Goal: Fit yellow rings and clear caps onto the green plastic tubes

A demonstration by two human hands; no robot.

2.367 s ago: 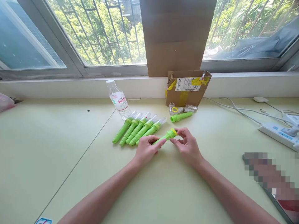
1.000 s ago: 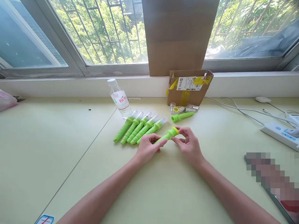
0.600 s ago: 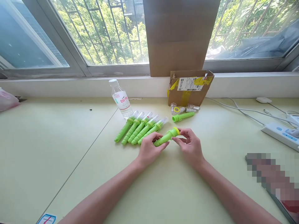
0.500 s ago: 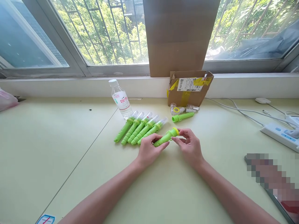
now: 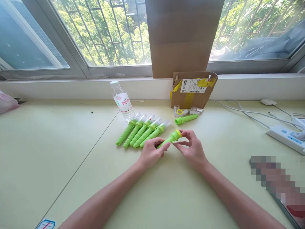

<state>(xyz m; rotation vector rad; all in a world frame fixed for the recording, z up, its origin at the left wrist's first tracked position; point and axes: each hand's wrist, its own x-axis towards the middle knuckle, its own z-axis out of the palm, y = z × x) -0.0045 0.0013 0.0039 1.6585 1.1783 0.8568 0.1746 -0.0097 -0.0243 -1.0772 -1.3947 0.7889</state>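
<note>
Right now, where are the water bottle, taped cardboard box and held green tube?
Water bottle [image 5: 123,103], head view, on its printed label.
Taped cardboard box [image 5: 200,98], head view, on its front wall.
Held green tube [image 5: 174,136], head view, near its wider end.

Measured from the middle of the view, a capped clear bottle [image 5: 123,103] leans at ten o'clock on the pale green tabletop [image 5: 62,136], and an open, yellow-taped cardboard box [image 5: 193,90] sits at two, a tall brown cardboard panel [image 5: 182,41] behind it at one. A white power strip [image 5: 284,137] lies at three, a partly blurred flat object [image 5: 276,187] at four, and a pinkish bag [image 5: 7,102] at nine.
</note>
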